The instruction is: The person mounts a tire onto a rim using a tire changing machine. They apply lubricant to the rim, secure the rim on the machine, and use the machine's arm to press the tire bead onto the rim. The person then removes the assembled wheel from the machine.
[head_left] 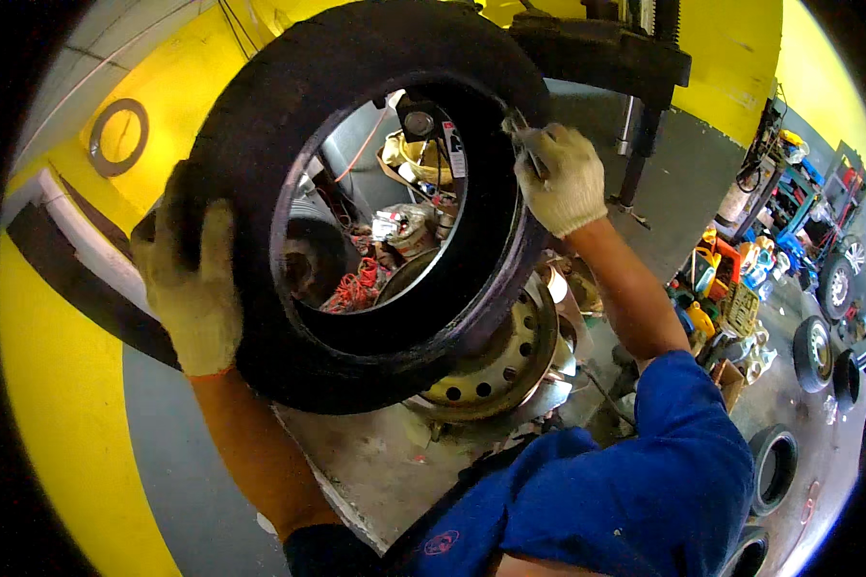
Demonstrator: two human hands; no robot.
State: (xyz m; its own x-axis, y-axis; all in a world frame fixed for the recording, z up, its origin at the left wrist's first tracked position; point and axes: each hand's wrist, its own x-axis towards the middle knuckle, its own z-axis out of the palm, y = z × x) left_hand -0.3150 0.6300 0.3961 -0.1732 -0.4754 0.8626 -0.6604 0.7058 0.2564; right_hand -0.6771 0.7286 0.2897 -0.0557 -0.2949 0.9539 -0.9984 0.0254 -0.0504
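A black tyre is raised in front of me, its open middle facing me. My left hand, in a pale knit glove, grips the tyre's left side with the fingers over its sidewall. At the right inner edge of the tyre is my right hand, also gloved. Its fingers are closed round a small metal tool, perhaps pliers, whose tip touches or nearly touches the bead; the exact kind is hard to make out. Below and behind the tyre lies a bare steel wheel rim with round holes.
Dark machine parts jut in at the upper right. Cluttered items with a red cord show through the tyre's opening. Bottles and boxes line the right side, with several tyres and wheels on the floor. A ring hangs on the yellow wall.
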